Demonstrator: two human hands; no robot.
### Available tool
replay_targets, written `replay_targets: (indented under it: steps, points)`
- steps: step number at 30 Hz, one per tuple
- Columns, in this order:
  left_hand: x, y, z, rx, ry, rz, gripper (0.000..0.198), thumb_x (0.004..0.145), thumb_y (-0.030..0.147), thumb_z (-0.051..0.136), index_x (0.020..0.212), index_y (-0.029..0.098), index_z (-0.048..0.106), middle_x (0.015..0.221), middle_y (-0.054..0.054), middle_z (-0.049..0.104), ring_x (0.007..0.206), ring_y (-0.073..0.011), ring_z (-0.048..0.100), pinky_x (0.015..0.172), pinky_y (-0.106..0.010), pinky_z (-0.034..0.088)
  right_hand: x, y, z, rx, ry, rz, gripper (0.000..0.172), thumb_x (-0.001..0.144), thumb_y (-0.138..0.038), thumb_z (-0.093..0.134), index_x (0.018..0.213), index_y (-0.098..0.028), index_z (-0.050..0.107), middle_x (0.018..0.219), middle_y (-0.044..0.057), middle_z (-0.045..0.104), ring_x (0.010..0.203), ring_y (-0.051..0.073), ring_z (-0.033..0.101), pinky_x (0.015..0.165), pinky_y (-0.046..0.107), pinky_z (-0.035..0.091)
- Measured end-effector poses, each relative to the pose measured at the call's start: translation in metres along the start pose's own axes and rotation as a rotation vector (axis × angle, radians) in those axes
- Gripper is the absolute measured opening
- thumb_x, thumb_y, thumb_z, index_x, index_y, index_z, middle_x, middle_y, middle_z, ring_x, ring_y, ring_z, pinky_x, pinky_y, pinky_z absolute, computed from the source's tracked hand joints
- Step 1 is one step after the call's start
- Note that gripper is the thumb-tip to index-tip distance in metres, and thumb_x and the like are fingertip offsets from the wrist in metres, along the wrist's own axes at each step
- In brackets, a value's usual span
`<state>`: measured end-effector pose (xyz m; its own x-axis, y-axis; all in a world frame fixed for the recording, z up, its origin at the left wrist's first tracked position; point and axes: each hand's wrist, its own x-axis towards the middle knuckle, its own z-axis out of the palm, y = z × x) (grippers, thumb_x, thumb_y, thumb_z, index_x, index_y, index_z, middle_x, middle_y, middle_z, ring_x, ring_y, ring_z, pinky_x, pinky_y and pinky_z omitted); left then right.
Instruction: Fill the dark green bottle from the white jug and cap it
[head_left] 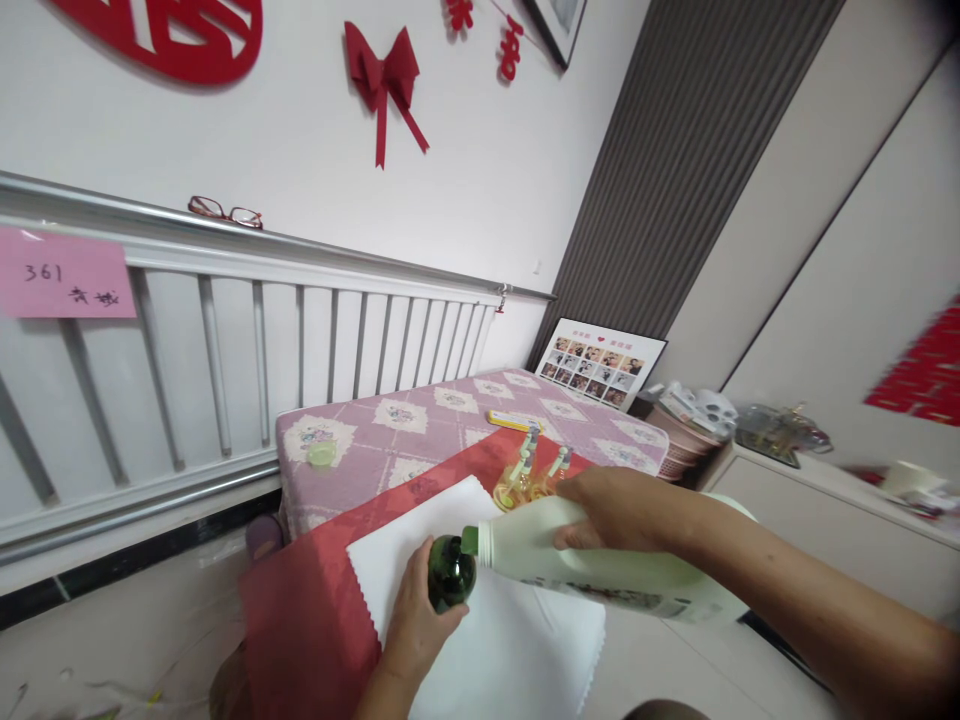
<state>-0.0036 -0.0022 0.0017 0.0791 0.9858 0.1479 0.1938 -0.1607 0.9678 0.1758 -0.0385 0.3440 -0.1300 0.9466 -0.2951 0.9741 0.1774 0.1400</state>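
My left hand (417, 620) is wrapped round a small dark green bottle (452, 575) over the white cloth. In my right hand (600, 505) is a large pale green jug (525, 545), tipped on its side by its handle. The jug's green spout (470, 540) sits at the mouth of the small bottle; whether liquid flows I cannot tell. Just beyond the jug stand several clear pump bottles (523, 478) with orange contents. A pale green cap (322, 453) lies on the patterned cover at the left.
A white cloth (517, 640) and a red cloth (300, 600) lie over the purple patterned table cover (360, 440). A yellow box (513, 421) rests near the back. Behind is a white radiator (315, 340); a cabinet (825, 530) stands at the right.
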Motion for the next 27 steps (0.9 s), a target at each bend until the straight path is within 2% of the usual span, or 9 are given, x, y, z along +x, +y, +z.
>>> replay_targets:
  steps: [27]
  points:
    - [0.0001, -0.0026, 0.0013, -0.009, 0.015, 0.03, 0.093, 0.063, 0.021, 0.071, 0.146, 0.014, 0.031, 0.156, -0.021, 0.042, 0.145, -0.0314, 0.042, 0.124, -0.051, 0.032, -0.0035, -0.0033, -0.0029, 0.025, -0.007, -0.016, 0.035, 0.077, -0.047, 0.063, 0.094, -0.017, 0.071, 0.098, 0.016, 0.077, 0.085, 0.033, 0.069, 0.064, 0.035, 0.04]
